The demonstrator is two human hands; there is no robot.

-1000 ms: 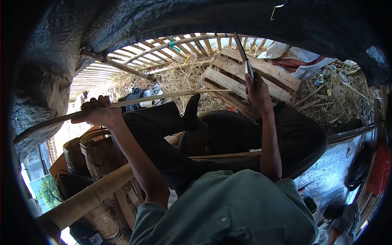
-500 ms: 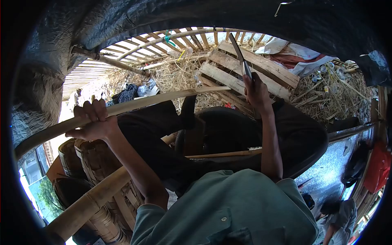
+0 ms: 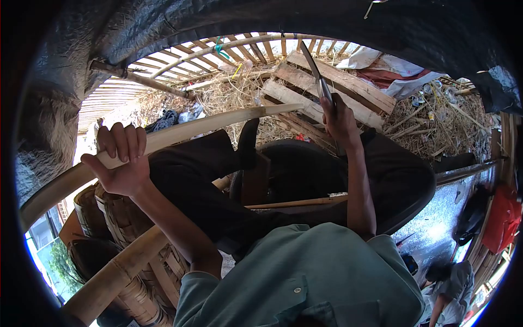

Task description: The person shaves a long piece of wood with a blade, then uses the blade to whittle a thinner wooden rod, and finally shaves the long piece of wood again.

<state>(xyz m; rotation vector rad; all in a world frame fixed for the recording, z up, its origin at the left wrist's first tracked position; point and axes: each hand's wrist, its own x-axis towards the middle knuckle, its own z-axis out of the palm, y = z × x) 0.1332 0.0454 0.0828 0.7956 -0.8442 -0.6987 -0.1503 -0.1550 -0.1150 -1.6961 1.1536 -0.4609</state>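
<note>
"Bamboo strip [image 3: 201, 127] in our left hand [image 3: 122, 166]: how do we have it?"

"With the fingers [image 3: 131, 143] bent over its far edge and the thumb set apart on the near side; we have the hand part-closed around it."

"And our right hand [image 3: 341, 121]?"

"Its fingers wrap round a knife [image 3: 317, 76]. We see the blade pointing up and away from us; most of the handle is hidden in our grip."

"Where does the strip run?"

"Across in front of us, above our dark trousers [image 3: 188, 163], from the left edge of our view to a thin, pale end near the knife but apart from the blade."

"Past that end?"

"We see wooden slats [image 3: 351, 83] among straw [image 3: 218, 98]."

"Further out?"

"We have woven baskets [image 3: 120, 211] on our left, beside a thick bamboo pole [image 3: 122, 270], and another person [image 3: 462, 280] to our right."
</note>
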